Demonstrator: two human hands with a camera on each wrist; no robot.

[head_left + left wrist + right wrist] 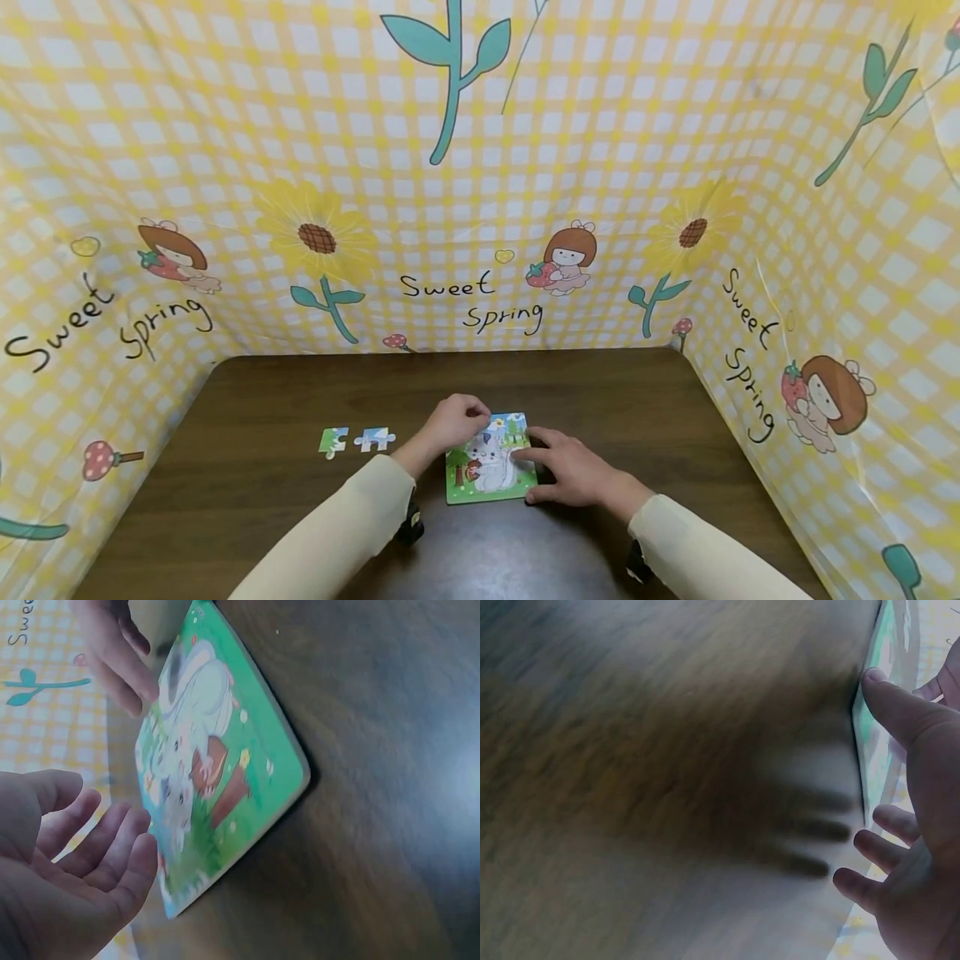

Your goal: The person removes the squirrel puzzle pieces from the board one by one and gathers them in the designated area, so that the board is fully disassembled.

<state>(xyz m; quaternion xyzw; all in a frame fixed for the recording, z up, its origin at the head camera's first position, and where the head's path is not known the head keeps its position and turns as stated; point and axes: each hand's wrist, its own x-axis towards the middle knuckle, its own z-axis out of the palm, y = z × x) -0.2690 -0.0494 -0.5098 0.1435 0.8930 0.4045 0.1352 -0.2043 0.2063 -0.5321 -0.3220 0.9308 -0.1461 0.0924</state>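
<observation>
My left hand (453,422), loosely curled, overhangs the puzzle (492,492); my right hand (575,473), fingers apart, touches its edge. Two pieces (374,439) lie leftward.

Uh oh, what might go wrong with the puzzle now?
The two loose puzzle pieces lie near the left sleeve, so a sideways bump might scatter them. The right hand is at the edge of the board; a hard push could make it slide on the table. The left hand partly hides the board's far left corner, so a mistake there might go unnoticed.
</observation>
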